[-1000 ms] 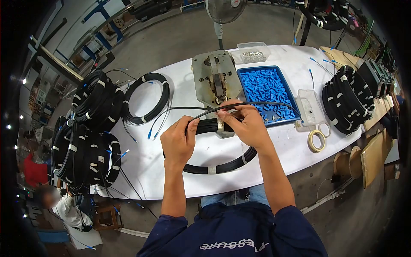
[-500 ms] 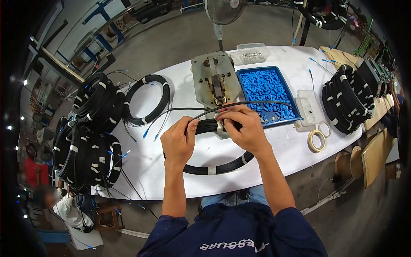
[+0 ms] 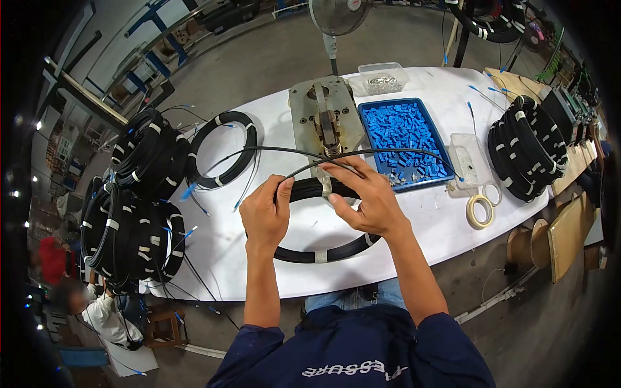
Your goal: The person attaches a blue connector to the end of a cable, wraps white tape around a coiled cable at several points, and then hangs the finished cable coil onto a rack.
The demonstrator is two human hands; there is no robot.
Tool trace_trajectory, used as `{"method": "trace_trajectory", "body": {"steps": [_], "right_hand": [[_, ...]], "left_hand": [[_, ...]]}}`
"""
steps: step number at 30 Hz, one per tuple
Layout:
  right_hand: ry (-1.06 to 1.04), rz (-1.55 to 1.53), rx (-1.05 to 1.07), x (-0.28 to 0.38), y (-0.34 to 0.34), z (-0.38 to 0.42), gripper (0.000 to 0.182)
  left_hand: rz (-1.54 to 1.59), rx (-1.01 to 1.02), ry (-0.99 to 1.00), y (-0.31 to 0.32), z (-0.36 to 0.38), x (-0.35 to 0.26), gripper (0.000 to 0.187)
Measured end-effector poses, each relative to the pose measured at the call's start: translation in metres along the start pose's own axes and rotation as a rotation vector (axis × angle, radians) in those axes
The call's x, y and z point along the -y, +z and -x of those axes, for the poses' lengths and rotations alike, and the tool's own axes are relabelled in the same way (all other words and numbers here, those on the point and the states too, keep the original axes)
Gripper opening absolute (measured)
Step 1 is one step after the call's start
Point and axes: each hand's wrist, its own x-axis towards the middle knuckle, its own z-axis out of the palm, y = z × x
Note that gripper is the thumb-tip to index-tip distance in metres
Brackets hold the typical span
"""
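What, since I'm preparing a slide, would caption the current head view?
Left hand gripping a taped black cable coil, right hand at its upper tape, near a tray of blue parts.

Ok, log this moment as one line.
left hand: gripping black cable coil | right hand: thumb and fingers parted at pale tape band | blue rectangular tray: beside grey metal fixture

Left hand [image 3: 264,210] grips black cable coil [image 3: 349,251] at its 10 o'clock. Right hand [image 3: 370,200] at 1 o'clock, thumb and index finger apart, thumb by the pale band [image 3: 326,187], index finger at a loose cable [image 3: 310,167]. Cable ends arc over the blue tray [image 3: 445,145] of blue parts.

From held coil: metal fixture [image 3: 303,110] 12 o'clock, clear box [image 3: 402,83] 1, tape roll [image 3: 471,216] 3, flat coil [image 3: 250,139] 10, stacked coils [image 3: 152,242] 9. All on white table [image 3: 414,236].
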Motion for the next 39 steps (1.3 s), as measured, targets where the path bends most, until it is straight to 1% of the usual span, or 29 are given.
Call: {"method": "trace_trajectory", "body": {"steps": [1,5,7,8,10,11,13,17,19,23,25,26,28,29,31,32,34,37,39], "right_hand": [[-0.032,-0.005,0.023,0.001,-0.001,-0.001,0.044],[0.005,-0.025,0.045,0.002,-0.002,-0.004,0.04],[0.089,-0.168,0.139,0.001,-0.004,-0.005,0.038],[0.09,-0.169,0.14,0.001,-0.004,-0.004,0.038],[0.04,-0.015,0.13,-0.001,-0.002,-0.002,0.035],[0.042,-0.016,0.132,-0.001,0.0,-0.001,0.035],[0.051,0.03,0.037,0.0,0.004,0.001,0.034],[0.067,0.086,0.001,0.0,0.005,0.004,0.036],[0.062,0.126,0.02,0.0,0.003,0.003,0.038],[0.048,0.098,0.017,0.001,0.004,0.003,0.042],[0.048,0.144,0.088,0.006,0.001,0.001,0.044],[0.05,0.141,0.091,0.006,0.0,0.0,0.044],[-0.002,0.074,0.169,0.006,-0.004,-0.005,0.048],[-0.003,0.075,0.169,0.006,-0.005,-0.006,0.048],[0.088,-0.037,0.25,0.007,-0.008,-0.007,0.04],[0.089,-0.036,0.25,0.008,-0.009,-0.008,0.04],[0.128,-0.078,0.293,0.008,-0.01,-0.01,0.034],[0.155,-0.031,0.246,0.006,-0.004,-0.006,0.03],[0.133,-0.059,0.234,0.002,-0.002,-0.006,0.029]], "left_hand": [[0.001,0.004,-0.001,0.0,0.0,0.001,0.027],[-0.01,-0.005,-0.002,0.001,0.0,-0.001,0.027],[-0.004,-0.004,-0.005,0.001,0.0,-0.001,0.026],[-0.005,-0.002,-0.006,0.001,0.001,-0.001,0.026],[0.009,-0.01,0.01,0.002,0.001,-0.002,0.025],[0.008,-0.009,0.007,0.002,0.001,-0.001,0.025],[0.005,-0.01,0.033,0.002,0.0,-0.001,0.024],[0.018,0.002,0.013,0.001,0.001,-0.004,0.025],[0.0,-0.004,0.027,0.002,0.001,-0.003,0.024],[-0.003,-0.007,0.02,0.0,0.001,-0.003,0.024],[-0.006,-0.014,0.024,0.0,0.002,-0.001,0.025],[-0.008,-0.012,0.02,-0.001,0.004,-0.001,0.025],[-0.001,-0.003,0.006,-0.003,0.004,-0.003,0.025],[0.0,-0.003,0.006,-0.002,0.004,-0.003,0.025],[0.006,-0.014,0.012,-0.001,0.004,0.0,0.024],[0.007,-0.013,0.012,-0.001,0.004,-0.001,0.024],[0.01,-0.018,0.026,-0.001,0.004,-0.002,0.024],[0.018,-0.004,0.011,-0.001,0.004,-0.003,0.023],[0.016,-0.004,0.011,-0.002,0.004,-0.003,0.022]]}}
